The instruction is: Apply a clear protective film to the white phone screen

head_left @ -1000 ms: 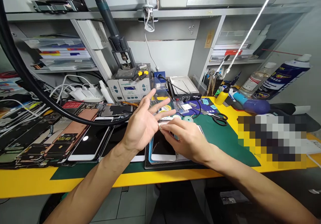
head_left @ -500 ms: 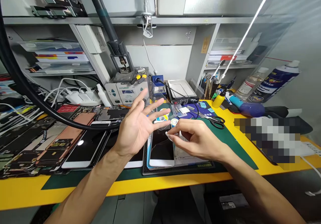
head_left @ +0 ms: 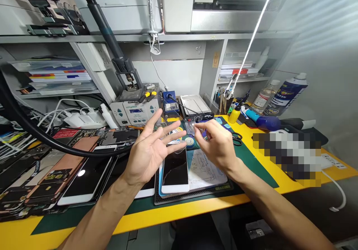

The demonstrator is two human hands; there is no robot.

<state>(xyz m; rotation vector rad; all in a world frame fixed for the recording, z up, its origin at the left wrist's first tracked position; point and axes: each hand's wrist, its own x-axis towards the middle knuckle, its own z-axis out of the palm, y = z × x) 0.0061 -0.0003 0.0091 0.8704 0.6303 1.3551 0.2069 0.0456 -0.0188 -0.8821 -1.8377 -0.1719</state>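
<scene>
My left hand (head_left: pixel 145 155) is raised with its palm showing and its fingers spread. Faint clear outlines show by its fingertips, but I cannot tell what they belong to. My right hand (head_left: pixel 216 143) pinches a small whitish piece (head_left: pixel 192 125) between thumb and fingers; its kind is too small to make out. Below and between the hands lies a white-framed phone (head_left: pixel 175 171) with a dark screen crossed by a crack-like line. It rests at the left of a printed sheet (head_left: pixel 208 168) on a dark mat. A small round tin (head_left: pixel 189 141) sits just beyond the phone.
Several phones, including a white one (head_left: pixel 88 177), and phone parts lie on the left. A black cable (head_left: pixel 84 151) arches across them. At the back stand a rework station (head_left: pixel 136 110) and a flat heating plate (head_left: pixel 194 104). Scissors (head_left: pixel 237 138), a yellow bottle (head_left: pixel 234 115) and a spray can (head_left: pixel 286 95) are on the right.
My right hand has risen away from the phone's screen with the whitish piece still pinched, uncovering more of the printed sheet. My left hand stays spread. The whole view has shifted somewhat.
</scene>
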